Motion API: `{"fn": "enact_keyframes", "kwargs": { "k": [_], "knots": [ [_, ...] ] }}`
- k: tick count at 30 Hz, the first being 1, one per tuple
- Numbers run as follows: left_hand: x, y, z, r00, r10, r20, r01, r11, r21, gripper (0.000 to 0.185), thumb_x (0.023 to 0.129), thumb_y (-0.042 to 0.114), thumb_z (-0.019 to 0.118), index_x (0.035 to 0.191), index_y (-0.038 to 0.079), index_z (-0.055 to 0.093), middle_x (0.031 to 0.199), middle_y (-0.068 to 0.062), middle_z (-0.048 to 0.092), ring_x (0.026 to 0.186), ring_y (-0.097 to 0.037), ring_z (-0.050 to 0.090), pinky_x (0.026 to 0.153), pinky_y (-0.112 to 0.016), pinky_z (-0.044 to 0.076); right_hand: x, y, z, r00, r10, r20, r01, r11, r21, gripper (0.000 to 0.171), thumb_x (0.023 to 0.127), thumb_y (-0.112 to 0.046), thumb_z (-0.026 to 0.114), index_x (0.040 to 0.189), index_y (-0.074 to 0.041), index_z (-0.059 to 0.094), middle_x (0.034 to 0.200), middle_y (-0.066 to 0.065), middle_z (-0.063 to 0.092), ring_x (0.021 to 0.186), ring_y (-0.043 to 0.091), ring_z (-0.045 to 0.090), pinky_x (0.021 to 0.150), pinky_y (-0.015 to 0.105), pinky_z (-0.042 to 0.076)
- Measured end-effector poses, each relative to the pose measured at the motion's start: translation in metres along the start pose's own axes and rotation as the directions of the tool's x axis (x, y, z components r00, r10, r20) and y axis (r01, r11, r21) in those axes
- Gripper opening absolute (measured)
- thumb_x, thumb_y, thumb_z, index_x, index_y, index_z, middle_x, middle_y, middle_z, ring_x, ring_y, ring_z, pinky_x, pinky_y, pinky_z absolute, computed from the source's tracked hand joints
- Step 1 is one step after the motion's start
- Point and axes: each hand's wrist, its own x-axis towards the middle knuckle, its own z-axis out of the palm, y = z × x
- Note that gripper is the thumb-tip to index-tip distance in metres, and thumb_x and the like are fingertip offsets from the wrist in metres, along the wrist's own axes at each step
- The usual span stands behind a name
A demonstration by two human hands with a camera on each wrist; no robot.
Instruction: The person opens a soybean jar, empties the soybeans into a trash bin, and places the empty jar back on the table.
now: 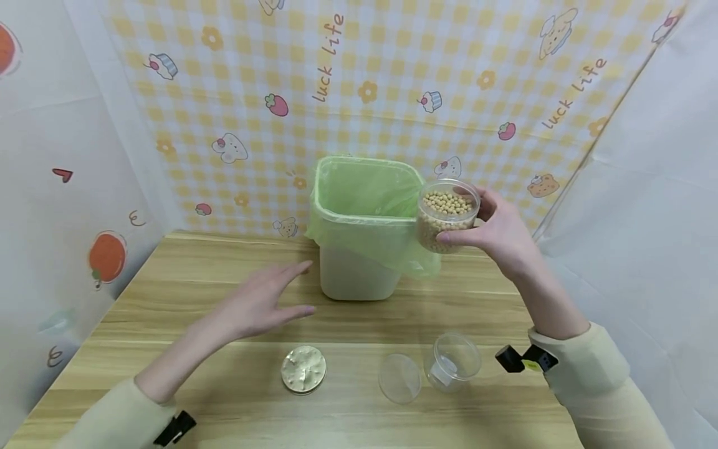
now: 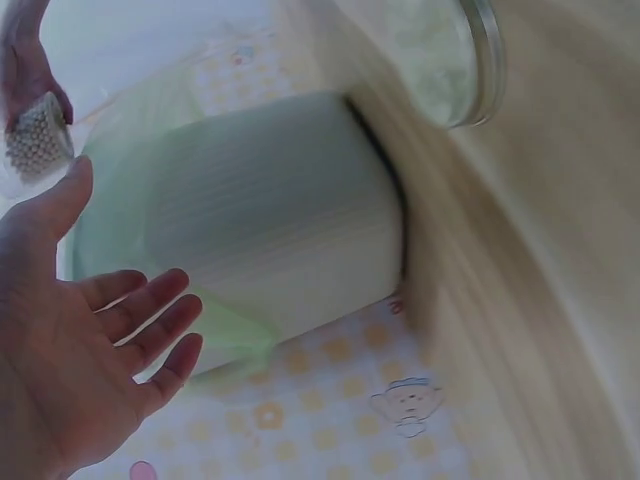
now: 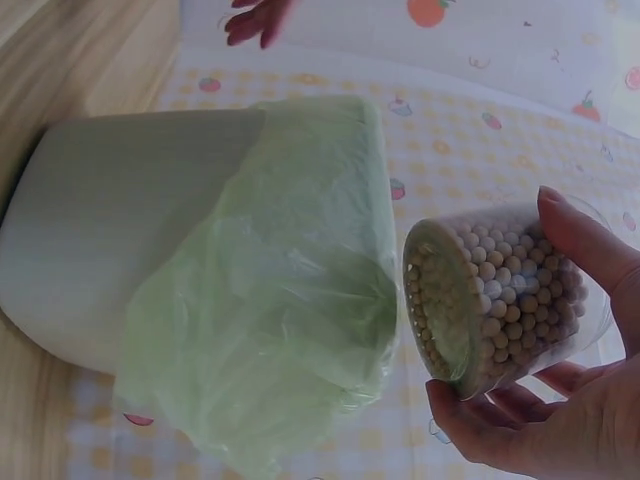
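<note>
Our right hand (image 1: 499, 234): fingers clamped on clear round plastic jar of beige beans (image 1: 447, 215), frame centre-right, beside green-lined white bin (image 1: 359, 224) | left hand (image 1: 258, 305): fingers apart, above wooden surface (image 1: 168, 293)

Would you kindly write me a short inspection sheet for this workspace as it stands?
Surface: wooden table, light grain.
Job's things: open clear jar of beans held beside the rim of the bin, which has a green liner.
Clutter: empty clear jar on its side, clear lid, round lid, all at the near edge.
Hands: right hand has its grip on the jar of beans; left hand open, fingers spread, above the table.
Cables: nothing seen.
Surroundings: yellow checked backdrop, white side sheets.
</note>
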Motion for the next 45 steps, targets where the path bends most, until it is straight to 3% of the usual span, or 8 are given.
{"fn": "enact_keyframes", "kwargs": {
  "k": [4, 10, 22, 28, 38, 45],
  "knots": [
    [0.011, 0.0, -0.011, 1.0, -0.016, -0.022, 0.016, 1.0, -0.016, 0.079, 0.092, 0.054, 0.07, 0.153, 0.009, 0.046, 0.147, -0.017, 0.059, 0.136, -0.04, 0.055, 0.111, -0.06, 0.045, 0.009, -0.006, -0.002, 1.0, 0.021, -0.007, -0.021, 1.0, -0.003, 0.081, 0.076, -0.014, 0.091, 0.147, -0.016, 0.051, 0.124, -0.007, 0.064, 0.114, 0.008, 0.06, 0.084, 0.018, 0.055],
    [0.028, 0.001, -0.027, 0.994, -0.065, -0.083, 0.06, 0.996, -0.07, 0.07, 0.094, 0.053, 0.069, 0.146, 0.008, 0.054, 0.136, -0.015, 0.064, 0.126, -0.034, 0.061, 0.104, -0.058, 0.051, 0.023, -0.014, -0.007, 0.999, 0.039, -0.016, -0.04, 0.998, -0.051, 0.083, 0.076, -0.02, 0.092, 0.148, -0.02, 0.05, 0.125, -0.006, 0.063, 0.111, 0.008, 0.06, 0.082, 0.019, 0.054],
    [0.072, -0.013, -0.05, 0.969, -0.208, -0.13, 0.17, 0.952, -0.254, 0.074, 0.1, 0.062, 0.052, 0.146, 0.005, 0.053, 0.128, -0.016, 0.067, 0.116, -0.031, 0.064, 0.097, -0.051, 0.054, 0.052, -0.025, -0.008, 0.999, 0.051, -0.008, -0.051, 0.994, -0.1, 0.086, 0.076, -0.025, 0.092, 0.15, -0.018, 0.048, 0.129, 0.0, 0.06, 0.114, 0.013, 0.058, 0.083, 0.021, 0.054],
    [0.093, -0.014, -0.054, 0.951, -0.268, -0.152, 0.209, 0.924, -0.321, 0.072, 0.098, 0.07, 0.046, 0.138, 0.011, 0.06, 0.114, -0.009, 0.069, 0.105, -0.025, 0.063, 0.09, -0.043, 0.052, 0.073, -0.033, -0.004, 0.999, 0.043, 0.001, -0.043, 0.989, -0.14, 0.089, 0.075, -0.028, 0.093, 0.15, -0.016, 0.047, 0.139, 0.009, 0.056, 0.122, 0.02, 0.057, 0.091, 0.029, 0.051],
    [0.113, -0.01, -0.051, 0.935, -0.33, -0.129, 0.255, 0.88, -0.401, 0.069, 0.098, 0.069, 0.048, 0.125, 0.007, 0.062, 0.121, -0.013, 0.066, 0.113, -0.029, 0.061, 0.099, -0.047, 0.048, 0.101, -0.041, 0.006, 0.999, 0.038, 0.025, -0.034, 0.989, -0.141, 0.088, 0.075, -0.024, 0.092, 0.15, -0.012, 0.048, 0.14, 0.011, 0.054, 0.124, 0.021, 0.056, 0.093, 0.029, 0.051],
    [0.122, -0.011, -0.052, 0.932, -0.346, -0.104, 0.281, 0.877, -0.39, 0.061, 0.1, 0.062, 0.049, 0.122, 0.006, 0.06, 0.117, -0.013, 0.064, 0.105, -0.029, 0.06, 0.093, -0.044, 0.049, 0.113, -0.049, 0.011, 0.998, 0.03, 0.051, -0.021, 0.986, -0.165, 0.089, 0.074, -0.023, 0.093, 0.15, -0.009, 0.047, 0.145, 0.015, 0.055, 0.127, 0.023, 0.056, 0.097, 0.032, 0.052]
  ]
}}
